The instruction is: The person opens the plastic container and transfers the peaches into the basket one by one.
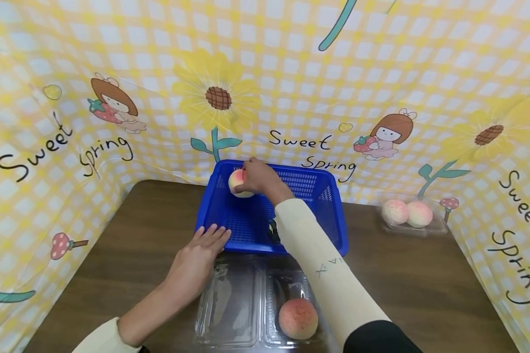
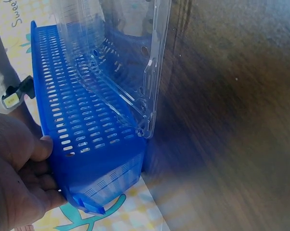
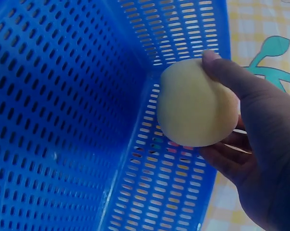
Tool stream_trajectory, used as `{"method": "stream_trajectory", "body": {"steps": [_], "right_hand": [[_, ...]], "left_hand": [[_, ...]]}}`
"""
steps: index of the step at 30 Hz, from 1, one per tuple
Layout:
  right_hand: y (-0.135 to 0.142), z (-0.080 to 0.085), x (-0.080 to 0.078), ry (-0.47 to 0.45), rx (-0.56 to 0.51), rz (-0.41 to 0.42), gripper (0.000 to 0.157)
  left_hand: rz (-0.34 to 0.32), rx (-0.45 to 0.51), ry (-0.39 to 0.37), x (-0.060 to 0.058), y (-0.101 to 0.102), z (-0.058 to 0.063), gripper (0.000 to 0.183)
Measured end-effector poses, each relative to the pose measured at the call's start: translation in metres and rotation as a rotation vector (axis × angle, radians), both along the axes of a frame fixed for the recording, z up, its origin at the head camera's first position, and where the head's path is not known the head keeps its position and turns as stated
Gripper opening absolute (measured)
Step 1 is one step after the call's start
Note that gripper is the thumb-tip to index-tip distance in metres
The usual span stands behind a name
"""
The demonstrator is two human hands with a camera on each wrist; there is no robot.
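A pale peach with a pink blush (image 1: 237,180) is gripped by my right hand (image 1: 261,177) over the far left part of a blue plastic basket (image 1: 243,246). In the right wrist view the thumb lies over the top of the peach (image 3: 195,106), beside a slotted wall. My left hand (image 1: 198,267) holds the basket's near left corner; in the left wrist view its thumb meets the rim. In front of the basket lies an opened clear clamshell box (image 1: 231,304). A redder peach (image 1: 298,318) sits in its right half.
A clear box (image 1: 437,226) with two pale peaches (image 1: 407,213) stands at the right back of the brown table (image 1: 128,255). Checked yellow cloth (image 1: 291,98) hangs close behind the basket and along both sides.
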State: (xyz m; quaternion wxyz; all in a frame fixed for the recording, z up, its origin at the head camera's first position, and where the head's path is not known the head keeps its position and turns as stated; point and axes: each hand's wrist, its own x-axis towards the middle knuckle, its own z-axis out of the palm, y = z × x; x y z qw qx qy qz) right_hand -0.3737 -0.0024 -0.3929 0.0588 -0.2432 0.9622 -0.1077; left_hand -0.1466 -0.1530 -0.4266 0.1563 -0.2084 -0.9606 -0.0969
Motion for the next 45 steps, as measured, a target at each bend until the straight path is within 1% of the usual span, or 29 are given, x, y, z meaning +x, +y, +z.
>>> {"method": "stream_trajectory", "body": {"steps": [6, 13, 17, 20, 25, 32, 38, 45], "right_hand": [[-0.008, -0.008, -0.003, -0.028, 0.026, 0.018, 0.072], [-0.016, -0.018, -0.003, -0.074, 0.074, 0.019, 0.086], [-0.016, -0.024, -0.004, -0.073, 0.068, 0.025, 0.089], [-0.014, -0.025, -0.005, -0.069, 0.046, 0.025, 0.093], [-0.015, -0.022, -0.004, -0.085, 0.058, 0.019, 0.098], [-0.015, -0.022, 0.001, -0.124, 0.034, -0.016, 0.093], [-0.016, -0.021, 0.003, -0.098, 0.043, -0.030, 0.086], [-0.017, -0.015, 0.003, -0.119, 0.038, -0.017, 0.071]], "left_hand": [[-0.002, -0.016, 0.001, -0.001, 0.000, 0.001, 0.057], [-0.004, -0.011, -0.004, 0.000, 0.001, 0.001, 0.055], [-0.005, -0.010, -0.006, 0.000, 0.002, 0.002, 0.054], [-0.007, -0.018, -0.007, 0.000, 0.002, 0.003, 0.055], [-0.006, -0.024, -0.013, -0.001, 0.002, 0.004, 0.058], [-0.013, -0.024, -0.011, 0.001, 0.002, 0.003, 0.060], [-0.015, -0.033, -0.008, 0.001, 0.001, 0.004, 0.063], [-0.022, -0.053, -0.005, 0.002, 0.000, 0.005, 0.066]]}}
